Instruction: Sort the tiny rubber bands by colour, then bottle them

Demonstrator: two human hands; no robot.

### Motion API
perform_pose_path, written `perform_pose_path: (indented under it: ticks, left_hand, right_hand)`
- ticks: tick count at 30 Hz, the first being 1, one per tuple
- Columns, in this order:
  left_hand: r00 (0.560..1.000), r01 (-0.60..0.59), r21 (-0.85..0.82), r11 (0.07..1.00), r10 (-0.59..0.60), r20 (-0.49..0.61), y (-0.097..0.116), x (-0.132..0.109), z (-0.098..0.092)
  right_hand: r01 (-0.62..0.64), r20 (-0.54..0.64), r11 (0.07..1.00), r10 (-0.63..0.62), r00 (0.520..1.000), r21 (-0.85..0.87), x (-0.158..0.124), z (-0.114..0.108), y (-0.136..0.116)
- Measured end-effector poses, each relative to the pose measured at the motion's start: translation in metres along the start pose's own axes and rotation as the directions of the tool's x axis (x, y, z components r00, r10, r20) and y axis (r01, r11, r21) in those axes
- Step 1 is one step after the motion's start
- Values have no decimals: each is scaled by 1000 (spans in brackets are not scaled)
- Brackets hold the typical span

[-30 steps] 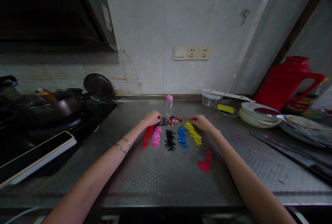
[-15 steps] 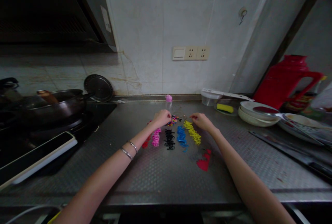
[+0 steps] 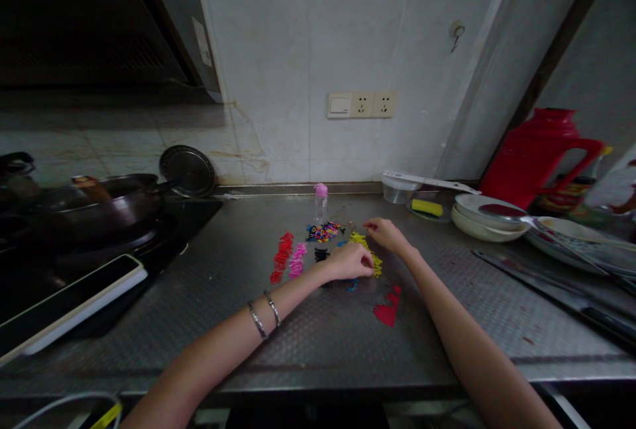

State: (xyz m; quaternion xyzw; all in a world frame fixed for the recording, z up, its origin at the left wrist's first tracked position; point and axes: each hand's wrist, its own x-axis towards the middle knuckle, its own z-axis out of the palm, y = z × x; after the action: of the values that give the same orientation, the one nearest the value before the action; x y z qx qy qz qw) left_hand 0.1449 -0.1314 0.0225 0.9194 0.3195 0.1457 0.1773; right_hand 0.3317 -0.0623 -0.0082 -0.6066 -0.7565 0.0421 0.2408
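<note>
Small rubber bands lie sorted in rows on the steel counter (image 3: 308,330): a red row (image 3: 281,257), a pink row (image 3: 298,260), a black row (image 3: 321,255), a blue row mostly under my hand, and a yellow row (image 3: 358,239). Behind them lies a mixed-colour pile (image 3: 322,232). My left hand (image 3: 350,261), with two bangles on the wrist, reaches across the blue and black rows with fingers curled beside the yellow row. My right hand (image 3: 385,232) rests at the far end of the yellow row, fingers pinched. What either hand holds is too small to see.
A small clear bottle with a pink cap (image 3: 320,200) stands behind the pile. Red scraps (image 3: 387,310) lie near my right forearm. A wok (image 3: 106,200) and stove are at the left. Bowls (image 3: 484,217), a clear container (image 3: 400,187), a yellow sponge (image 3: 426,207) and a red thermos (image 3: 539,154) are at the right.
My left hand moved from the red row's far end to the mixed pile, then right and nearer, over the blue row beside the yellow one. The right hand stayed put.
</note>
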Motion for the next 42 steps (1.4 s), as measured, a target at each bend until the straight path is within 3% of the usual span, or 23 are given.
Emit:
perform_pose_path:
  ticks: [4,7,13,18,24,36,42]
  left_hand:
    - [993,-22,-18,1000,19,-120,-24,-8,-18]
    - [971,57,-90,994,-76,-226,-56,-19,-40]
    - [871,283,-196,939,-337,-358,-133,-55,-77]
    - [764,401,-320,858,-506,-400,-170,-76,-79]
    - [758,411,-318,854,-514,-401,-182,-78,-74]
    - [761,412,-330,849,-520,-388,-177,-81,-73]
    - [769,399,-329,856,-508,-389,-178,-81,-72]
  right_hand:
    - [-4,1,1000,4,1000,-10,-1,0,0]
    - [6,12,1000,-5,1000,-17,0,1,-2]
    - [60,23,998,-60,998,-19,2,5,-14]
    - [144,48,989,-143,989,-18,7,12,-24]
    - [174,125,982,-164,978,-78,20,21,-32]
    - [120,189,981,-91,978,-149,37,26,-38]
    - [174,132,979,-160,978,-105,33,17,-42]
